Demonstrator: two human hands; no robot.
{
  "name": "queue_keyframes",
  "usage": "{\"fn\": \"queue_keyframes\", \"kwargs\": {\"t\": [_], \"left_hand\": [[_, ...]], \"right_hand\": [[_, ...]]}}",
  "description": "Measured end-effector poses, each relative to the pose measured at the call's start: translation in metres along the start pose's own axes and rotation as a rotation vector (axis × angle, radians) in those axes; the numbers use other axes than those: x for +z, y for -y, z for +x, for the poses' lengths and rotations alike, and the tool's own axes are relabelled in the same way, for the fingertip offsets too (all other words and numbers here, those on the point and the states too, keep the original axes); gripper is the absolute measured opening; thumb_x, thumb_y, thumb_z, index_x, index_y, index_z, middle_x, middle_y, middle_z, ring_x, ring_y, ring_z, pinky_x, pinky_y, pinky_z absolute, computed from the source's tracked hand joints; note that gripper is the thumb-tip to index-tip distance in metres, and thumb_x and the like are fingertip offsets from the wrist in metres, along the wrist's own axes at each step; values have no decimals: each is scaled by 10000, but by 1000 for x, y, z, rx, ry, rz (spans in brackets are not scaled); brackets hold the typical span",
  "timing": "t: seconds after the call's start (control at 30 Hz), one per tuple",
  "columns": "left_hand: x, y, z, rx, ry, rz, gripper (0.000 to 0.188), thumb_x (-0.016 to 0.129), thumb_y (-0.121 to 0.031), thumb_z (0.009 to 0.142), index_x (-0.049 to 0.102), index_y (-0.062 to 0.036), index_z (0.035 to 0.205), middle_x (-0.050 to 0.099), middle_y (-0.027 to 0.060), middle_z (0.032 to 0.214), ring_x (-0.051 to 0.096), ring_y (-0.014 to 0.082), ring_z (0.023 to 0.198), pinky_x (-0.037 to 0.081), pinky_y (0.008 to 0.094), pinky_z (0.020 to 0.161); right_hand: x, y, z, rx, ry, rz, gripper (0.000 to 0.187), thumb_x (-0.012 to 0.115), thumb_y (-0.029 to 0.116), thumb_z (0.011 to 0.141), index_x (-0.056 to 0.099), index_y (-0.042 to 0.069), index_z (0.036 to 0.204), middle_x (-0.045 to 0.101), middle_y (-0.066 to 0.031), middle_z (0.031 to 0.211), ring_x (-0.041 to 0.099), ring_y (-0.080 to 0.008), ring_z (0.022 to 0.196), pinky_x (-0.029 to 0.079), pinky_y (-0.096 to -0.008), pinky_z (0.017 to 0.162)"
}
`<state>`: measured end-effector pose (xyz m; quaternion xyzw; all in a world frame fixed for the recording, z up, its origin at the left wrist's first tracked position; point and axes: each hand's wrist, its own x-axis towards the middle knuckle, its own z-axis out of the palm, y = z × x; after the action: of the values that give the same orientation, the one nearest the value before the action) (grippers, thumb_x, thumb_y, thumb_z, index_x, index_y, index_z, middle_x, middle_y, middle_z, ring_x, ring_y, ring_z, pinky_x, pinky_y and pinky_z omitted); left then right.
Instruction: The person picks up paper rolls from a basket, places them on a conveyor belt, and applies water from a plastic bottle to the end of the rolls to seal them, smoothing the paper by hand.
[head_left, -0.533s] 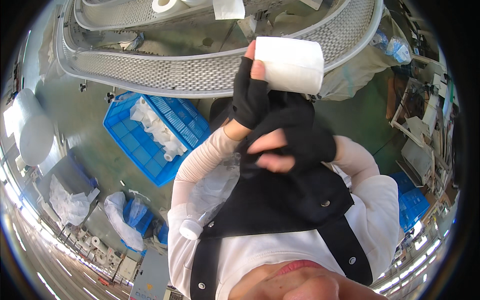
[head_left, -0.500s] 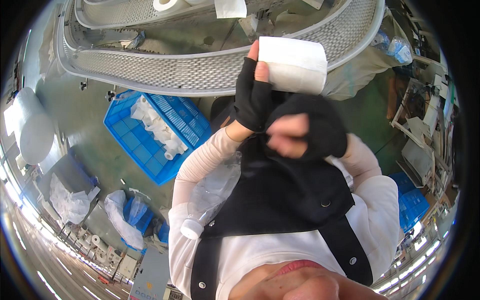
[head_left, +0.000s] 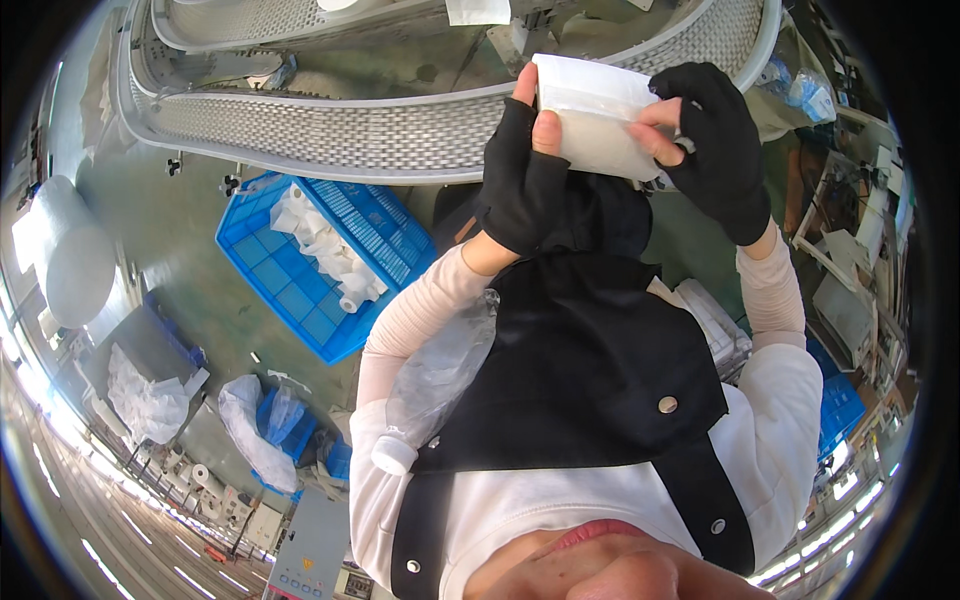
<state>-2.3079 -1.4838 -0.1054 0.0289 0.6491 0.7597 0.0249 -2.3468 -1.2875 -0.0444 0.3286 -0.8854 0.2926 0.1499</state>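
A white toilet paper roll [head_left: 595, 100] is held up in front of the conveyor's near edge, lying sideways and tilted down to the right. My left hand [head_left: 518, 175], in a black fingerless glove, grips its left end, with the thumb on the near side. At the roll's right end is my right hand [head_left: 712, 150], gloved the same way, its thumb and fingers pinched against the paper. Whether the right fingers hold a loose edge of the paper I cannot tell. The roll's underside is hidden.
A curved conveyor [head_left: 340, 140] with a metal mesh belt runs across beyond my hands. Left of me on the floor stands a blue crate [head_left: 290, 300] holding white paper scraps [head_left: 325, 245]. A clear plastic bottle [head_left: 445, 360] is beside my left arm. Another blue crate [head_left: 842, 400] is at right.
My right hand has moved from in front of my apron up and right onto the roll's right end. The roll has tipped slightly, right end lower, still in my left hand.
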Motion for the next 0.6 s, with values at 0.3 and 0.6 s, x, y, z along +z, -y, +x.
{"fn": "queue_keyframes", "kwargs": {"t": [0.3,0.6], "left_hand": [[-7,-5,1,-48,127,-24,574,449,-327,974,332,33,1406,498,154,1317,487,209,1184,385,321,984],[1,-6,4,89,61,-186,568,418,-281,981,258,24,1433,447,174,1359,484,247,1198,382,353,999]], "right_hand": [[-2,-33,4,554,358,528,229,662,212,827,543,22,781,510,-5,766,492,-101,769,386,-247,729],[14,-59,-14,785,25,817,261,557,273,920,570,37,1031,534,5,874,513,-103,830,398,-220,773]]}}
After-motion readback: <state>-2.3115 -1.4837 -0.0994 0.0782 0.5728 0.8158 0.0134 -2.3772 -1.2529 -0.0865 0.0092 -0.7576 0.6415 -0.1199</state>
